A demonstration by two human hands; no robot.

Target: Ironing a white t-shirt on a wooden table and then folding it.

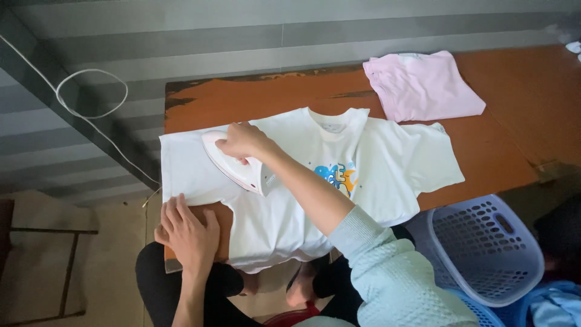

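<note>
Orange-brown table: wooden top, worn and dark along the far edge; carries all garments.
White T-shirt: spread flat, front up, collar toward the far edge, coloured print at the chest; hem hangs over the near edge.
Laundry basket: lilac plastic, perforated walls, standing just beside the table's near right corner.
Pink garment: folded, on the far right of the table, apart from the T-shirt.
Iron: white with pink trim, soleplate on the T-shirt's sleeve area; its cord probably runs off to the left.
Right hand: fingers clenched around the iron's handle.
Left hand: fingers released and flat, pressing the table's near-left corner, fingertips at the sleeve edge.
</note>
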